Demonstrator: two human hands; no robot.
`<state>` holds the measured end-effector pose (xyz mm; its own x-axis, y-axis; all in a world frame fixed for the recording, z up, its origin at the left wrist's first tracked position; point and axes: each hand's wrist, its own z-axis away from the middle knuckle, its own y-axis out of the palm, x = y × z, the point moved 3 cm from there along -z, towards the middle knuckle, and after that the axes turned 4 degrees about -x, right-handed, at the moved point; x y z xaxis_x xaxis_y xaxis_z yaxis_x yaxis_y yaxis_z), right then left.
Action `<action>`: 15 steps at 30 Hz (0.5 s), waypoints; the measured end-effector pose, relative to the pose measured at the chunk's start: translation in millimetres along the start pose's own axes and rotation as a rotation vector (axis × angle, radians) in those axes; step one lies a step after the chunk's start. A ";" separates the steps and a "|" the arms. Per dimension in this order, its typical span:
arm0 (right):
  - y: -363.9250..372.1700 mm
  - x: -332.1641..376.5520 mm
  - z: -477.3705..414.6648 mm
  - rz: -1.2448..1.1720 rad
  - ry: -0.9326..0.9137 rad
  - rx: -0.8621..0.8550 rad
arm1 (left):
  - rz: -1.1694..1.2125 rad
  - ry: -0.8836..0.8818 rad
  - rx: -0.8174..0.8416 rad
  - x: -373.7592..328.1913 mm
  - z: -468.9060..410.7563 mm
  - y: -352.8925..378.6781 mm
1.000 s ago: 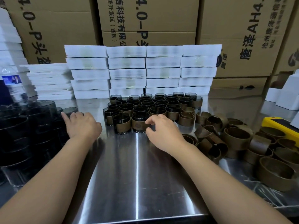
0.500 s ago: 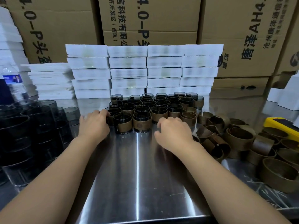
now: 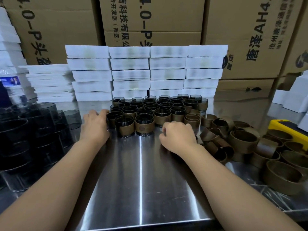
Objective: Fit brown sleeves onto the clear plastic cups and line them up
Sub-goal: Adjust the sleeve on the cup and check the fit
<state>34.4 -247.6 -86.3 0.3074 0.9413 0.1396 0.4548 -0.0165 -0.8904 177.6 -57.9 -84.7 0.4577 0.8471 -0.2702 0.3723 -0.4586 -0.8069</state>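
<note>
Left hand (image 3: 95, 125) rests relaxed against the left end of the sleeved cups (image 3: 144, 124) on the table (image 3: 141, 180), right hand (image 3: 178, 137) curled near them (holding anything? cannot tell); cups probably light and slick, best gripped round the sleeve.

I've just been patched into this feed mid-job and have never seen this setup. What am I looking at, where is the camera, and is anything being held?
There is no machine here: a person works with bare hands, and the single picture comes from a camera on their head, looking forward and down. The left hand touches the left side of a block of sleeved cups on the steel table. The right hand sits with its fingers curled at the block's front right; whether it holds anything is hidden. On the left are stacked bare cups; on the right, a heap of loose brown sleeves. Behind stand white boxes and cardboard cartons.
</note>
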 end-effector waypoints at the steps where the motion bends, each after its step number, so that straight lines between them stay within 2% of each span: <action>1: -1.2 0.0 -1.2 -0.114 -0.031 -0.051 | 0.006 -0.003 -0.037 -1.0 0.4 -2.1; 3: -5.5 1.1 -2.3 -0.274 -0.090 -0.137 | 0.012 0.006 -0.116 -3.7 0.9 -6.0; 4: -7.3 2.6 -2.1 -0.273 -0.123 -0.163 | 0.016 0.018 -0.154 -5.3 1.0 -7.6; 8: -20.7 6.4 -0.7 -0.056 -0.157 -0.300 | 0.009 0.074 -0.246 -9.6 1.0 -10.2; 10: -36.4 -3.1 -3.1 -0.035 -0.048 -0.347 | 0.011 0.088 -0.268 -10.5 0.8 -10.2; 15: -65.2 -67.0 -8.0 -0.026 0.455 -0.371 | 0.116 0.107 -0.327 -10.5 -0.8 -13.1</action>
<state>-9.2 -312.3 -34.2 0.5830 0.7046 0.4045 0.7038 -0.1893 -0.6847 168.5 -61.0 -70.8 0.5875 0.7593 -0.2799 0.5438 -0.6266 -0.5583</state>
